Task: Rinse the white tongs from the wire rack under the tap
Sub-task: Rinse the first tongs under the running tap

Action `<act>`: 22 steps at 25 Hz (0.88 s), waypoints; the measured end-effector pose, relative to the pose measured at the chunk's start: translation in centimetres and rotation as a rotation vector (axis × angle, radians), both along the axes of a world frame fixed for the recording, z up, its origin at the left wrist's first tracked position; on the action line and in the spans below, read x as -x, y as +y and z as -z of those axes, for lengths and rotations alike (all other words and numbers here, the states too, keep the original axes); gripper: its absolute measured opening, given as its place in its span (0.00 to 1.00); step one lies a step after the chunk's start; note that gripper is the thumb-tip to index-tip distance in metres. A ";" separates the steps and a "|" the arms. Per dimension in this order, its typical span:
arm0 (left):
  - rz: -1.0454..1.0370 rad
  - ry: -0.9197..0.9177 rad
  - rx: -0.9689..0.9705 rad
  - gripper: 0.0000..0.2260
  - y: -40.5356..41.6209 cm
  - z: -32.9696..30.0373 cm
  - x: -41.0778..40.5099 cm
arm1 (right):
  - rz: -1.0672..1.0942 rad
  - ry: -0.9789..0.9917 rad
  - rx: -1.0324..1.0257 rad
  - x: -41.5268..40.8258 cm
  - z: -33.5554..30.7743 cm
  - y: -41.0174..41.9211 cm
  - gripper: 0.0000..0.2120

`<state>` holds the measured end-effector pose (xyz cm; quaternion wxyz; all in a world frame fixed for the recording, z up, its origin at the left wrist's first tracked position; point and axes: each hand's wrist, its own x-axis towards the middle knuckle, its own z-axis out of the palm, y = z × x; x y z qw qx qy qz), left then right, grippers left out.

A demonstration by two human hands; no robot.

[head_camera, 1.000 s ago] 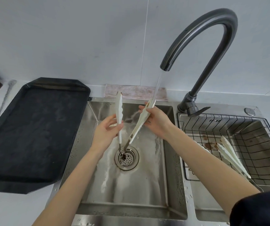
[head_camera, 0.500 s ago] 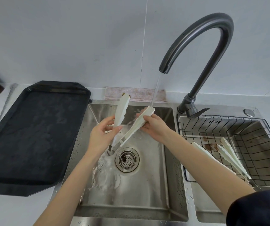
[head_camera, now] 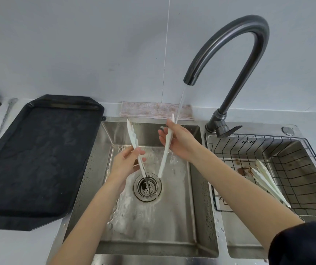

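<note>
Head view: white tongs (head_camera: 165,150) splayed in a V, 1 arm pinched by each hand's fingers (head_camera: 138,151)

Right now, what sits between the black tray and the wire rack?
In the head view, the left sink basin lies between the black tray and wire rack, with both hands holding white tongs over it.

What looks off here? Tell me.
Brown stains sit on the floor of the right basin under the wire rack, beside a second pair of tongs; they look like rust or food residue. Otherwise nothing stands out: both hands hold the tongs spread under the tap.
</note>
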<state>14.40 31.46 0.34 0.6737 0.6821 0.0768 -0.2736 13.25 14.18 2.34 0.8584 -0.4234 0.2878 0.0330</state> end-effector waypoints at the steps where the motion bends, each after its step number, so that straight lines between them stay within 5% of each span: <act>1: 0.010 0.043 0.036 0.07 -0.3 0.0 0.1 | 0.013 0.006 0.018 -0.2 -0.3 0.1 0.11; 8: 0.039 0.171 0.161 0.07 -1.9 0.1 0.5 | 0.203 0.063 -0.075 -0.9 -1.8 0.4 0.18; 16: 0.112 0.333 0.272 0.15 -5.2 0.5 1.0 | -0.081 -0.074 0.166 3.1 -2.5 -1.1 0.08; 22: 0.126 0.451 0.374 0.16 -7.9 0.0 0.5 | -0.035 -0.088 0.274 4.2 -3.8 -2.8 0.07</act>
